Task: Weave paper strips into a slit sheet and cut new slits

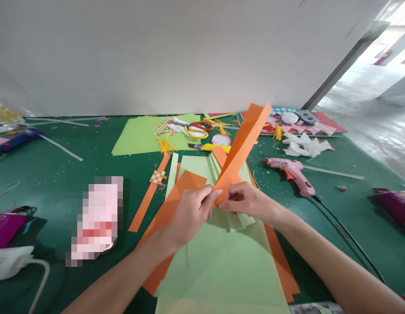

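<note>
A long strip of orange paper (244, 138), folded lengthwise, rises at a slant from between my hands. My left hand (196, 208) pinches its lower end between thumb and fingers. Close on the right, my right hand (244, 199) has its fingers curled on the same lower end. Beneath both hands lie pale green paper sheets (222, 261) with thin green strips and more orange paper (183, 189) at the sides. Left of these rests an orange strip with a woven checkered piece (157, 177) and a yellow tassel (166, 145).
A pink glue gun (292, 170) with its cord lies right. Scissors (199, 127), a yellow cutter (211, 147) and a tape roll (221, 139) lie at the back near a wall (156, 56). A blurred pink object (99, 218) and a blue glue gun (17, 140) lie left.
</note>
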`<action>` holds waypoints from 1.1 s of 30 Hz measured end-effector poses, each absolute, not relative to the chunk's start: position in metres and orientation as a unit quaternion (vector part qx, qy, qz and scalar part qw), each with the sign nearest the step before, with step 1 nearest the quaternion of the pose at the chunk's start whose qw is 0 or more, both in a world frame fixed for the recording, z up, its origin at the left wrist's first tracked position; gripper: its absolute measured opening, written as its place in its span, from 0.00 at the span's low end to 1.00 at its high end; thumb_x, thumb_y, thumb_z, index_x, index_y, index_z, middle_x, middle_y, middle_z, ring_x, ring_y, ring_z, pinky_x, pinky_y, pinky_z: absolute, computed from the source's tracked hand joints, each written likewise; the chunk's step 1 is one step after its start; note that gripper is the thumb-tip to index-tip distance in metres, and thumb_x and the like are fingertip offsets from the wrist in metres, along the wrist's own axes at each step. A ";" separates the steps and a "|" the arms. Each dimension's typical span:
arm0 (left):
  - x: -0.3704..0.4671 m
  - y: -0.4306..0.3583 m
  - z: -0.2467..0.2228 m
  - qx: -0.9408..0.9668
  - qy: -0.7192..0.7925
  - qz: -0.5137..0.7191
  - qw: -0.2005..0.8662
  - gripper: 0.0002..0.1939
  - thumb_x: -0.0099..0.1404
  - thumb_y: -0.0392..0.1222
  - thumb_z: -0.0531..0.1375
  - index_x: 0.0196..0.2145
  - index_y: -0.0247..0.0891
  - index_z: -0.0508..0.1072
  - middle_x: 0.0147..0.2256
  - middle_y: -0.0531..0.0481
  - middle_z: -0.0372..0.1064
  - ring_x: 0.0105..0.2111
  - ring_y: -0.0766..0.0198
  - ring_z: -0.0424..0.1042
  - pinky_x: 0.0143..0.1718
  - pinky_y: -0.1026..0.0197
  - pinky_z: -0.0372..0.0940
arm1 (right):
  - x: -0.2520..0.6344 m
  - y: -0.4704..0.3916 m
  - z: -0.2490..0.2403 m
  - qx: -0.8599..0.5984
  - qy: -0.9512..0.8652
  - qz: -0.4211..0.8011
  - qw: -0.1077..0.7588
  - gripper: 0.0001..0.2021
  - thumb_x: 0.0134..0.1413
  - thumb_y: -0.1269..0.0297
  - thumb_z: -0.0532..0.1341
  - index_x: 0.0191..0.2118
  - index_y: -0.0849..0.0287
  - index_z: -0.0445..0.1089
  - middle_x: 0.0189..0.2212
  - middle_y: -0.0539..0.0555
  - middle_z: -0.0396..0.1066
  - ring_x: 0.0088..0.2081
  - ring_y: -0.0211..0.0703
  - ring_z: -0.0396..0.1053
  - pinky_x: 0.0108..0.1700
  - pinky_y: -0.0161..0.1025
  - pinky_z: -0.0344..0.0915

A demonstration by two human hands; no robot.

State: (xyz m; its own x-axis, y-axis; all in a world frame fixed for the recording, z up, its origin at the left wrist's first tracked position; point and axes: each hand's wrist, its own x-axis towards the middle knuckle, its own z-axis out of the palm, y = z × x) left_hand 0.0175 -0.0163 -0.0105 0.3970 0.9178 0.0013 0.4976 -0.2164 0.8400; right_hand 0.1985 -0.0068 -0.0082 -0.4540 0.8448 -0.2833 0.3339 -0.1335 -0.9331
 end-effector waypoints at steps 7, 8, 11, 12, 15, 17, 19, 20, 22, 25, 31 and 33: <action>0.018 -0.015 -0.007 0.724 0.483 0.263 0.417 0.23 0.69 0.51 0.48 0.19 0.38 0.53 0.15 0.59 0.53 0.15 0.73 0.54 0.18 0.68 0.49 | 0.200 -0.005 -0.005 -0.516 -0.590 0.575 0.235 0.13 0.48 0.56 0.63 0.23 0.61 0.67 0.16 0.47 0.64 0.18 0.31 0.57 0.18 0.32 0.48; 0.018 -0.014 -0.006 0.723 0.482 0.261 0.421 0.23 0.69 0.51 0.49 0.20 0.38 0.54 0.15 0.59 0.54 0.15 0.73 0.54 0.18 0.68 0.49 | 0.201 -0.004 -0.006 -0.516 -0.588 0.576 0.236 0.13 0.48 0.56 0.64 0.24 0.61 0.68 0.17 0.47 0.64 0.19 0.32 0.57 0.19 0.32 0.48; 0.018 -0.014 -0.006 0.724 0.474 0.258 0.429 0.22 0.69 0.51 0.49 0.20 0.38 0.55 0.15 0.59 0.54 0.16 0.73 0.56 0.19 0.69 0.50 | 0.205 -0.003 -0.008 -0.515 -0.578 0.578 0.260 0.14 0.47 0.55 0.65 0.24 0.61 0.68 0.17 0.48 0.63 0.20 0.33 0.57 0.20 0.33 0.48; 0.018 -0.014 -0.006 0.724 0.472 0.256 0.432 0.22 0.69 0.51 0.49 0.20 0.37 0.56 0.15 0.59 0.55 0.16 0.73 0.56 0.19 0.69 0.50 | 0.207 -0.002 -0.009 -0.512 -0.574 0.579 0.271 0.14 0.47 0.54 0.64 0.23 0.61 0.67 0.17 0.48 0.63 0.20 0.33 0.57 0.20 0.33 0.49; 0.017 -0.014 -0.007 0.722 0.471 0.246 0.444 0.23 0.69 0.52 0.48 0.20 0.37 0.56 0.15 0.58 0.55 0.16 0.72 0.57 0.20 0.68 0.51 | 0.212 0.000 -0.009 -0.507 -0.564 0.580 0.298 0.15 0.47 0.54 0.65 0.23 0.61 0.66 0.18 0.48 0.63 0.21 0.34 0.58 0.23 0.34 0.51; 0.017 -0.014 -0.007 0.721 0.470 0.235 0.453 0.23 0.69 0.52 0.48 0.20 0.37 0.57 0.16 0.58 0.56 0.17 0.71 0.58 0.20 0.68 0.52 | 0.215 0.002 -0.007 -0.508 -0.558 0.578 0.311 0.15 0.46 0.55 0.65 0.23 0.61 0.66 0.18 0.48 0.63 0.22 0.34 0.58 0.24 0.34 0.52; 0.016 -0.014 -0.007 0.721 0.465 0.227 0.460 0.23 0.69 0.52 0.48 0.20 0.37 0.57 0.16 0.57 0.57 0.17 0.71 0.58 0.20 0.68 0.52 | 0.219 0.003 -0.006 -0.506 -0.553 0.575 0.327 0.15 0.46 0.55 0.66 0.22 0.61 0.65 0.18 0.47 0.63 0.22 0.33 0.59 0.24 0.33 0.51; 0.016 -0.014 -0.007 0.722 0.462 0.224 0.463 0.23 0.69 0.52 0.47 0.20 0.37 0.58 0.16 0.57 0.57 0.17 0.71 0.58 0.20 0.68 0.52 | 0.221 0.004 -0.005 -0.504 -0.551 0.574 0.336 0.15 0.46 0.55 0.66 0.22 0.61 0.64 0.18 0.47 0.63 0.21 0.33 0.58 0.23 0.33 0.50; 0.016 -0.014 -0.007 0.724 0.457 0.220 0.467 0.24 0.69 0.52 0.47 0.20 0.37 0.58 0.16 0.57 0.57 0.17 0.71 0.57 0.20 0.68 0.51 | 0.223 0.005 -0.003 -0.502 -0.544 0.570 0.356 0.16 0.47 0.55 0.65 0.22 0.60 0.63 0.17 0.48 0.62 0.21 0.33 0.57 0.22 0.33 0.48; 0.016 -0.015 -0.005 0.723 0.456 0.215 0.473 0.24 0.69 0.52 0.47 0.20 0.37 0.58 0.16 0.57 0.57 0.17 0.72 0.57 0.20 0.68 0.51 | 0.226 0.007 -0.002 -0.504 -0.524 0.563 0.394 0.15 0.46 0.57 0.66 0.22 0.60 0.63 0.19 0.49 0.62 0.22 0.33 0.58 0.21 0.33 0.46; 0.017 -0.018 -0.005 0.695 0.451 0.177 0.532 0.23 0.68 0.54 0.48 0.21 0.37 0.58 0.17 0.56 0.60 0.16 0.71 0.61 0.18 0.68 0.53 | 0.224 0.008 -0.004 -0.505 -0.502 0.575 0.402 0.13 0.45 0.56 0.66 0.27 0.63 0.69 0.20 0.49 0.62 0.19 0.30 0.52 0.20 0.34 0.45; 0.017 -0.020 -0.007 0.678 0.443 0.159 0.564 0.22 0.67 0.54 0.49 0.22 0.38 0.59 0.18 0.55 0.63 0.17 0.70 0.64 0.18 0.68 0.54 | 0.222 0.007 -0.006 -0.499 -0.504 0.579 0.402 0.14 0.45 0.56 0.67 0.27 0.63 0.70 0.21 0.49 0.62 0.19 0.30 0.50 0.20 0.34 0.44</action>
State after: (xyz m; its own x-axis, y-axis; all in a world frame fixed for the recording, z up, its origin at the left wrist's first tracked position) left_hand 0.0166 -0.0196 -0.0070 0.5569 0.7805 -0.2841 0.4210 0.0295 0.9066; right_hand 0.2223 0.0072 -0.0063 -0.1791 0.9684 -0.1735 0.0381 -0.1694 -0.9848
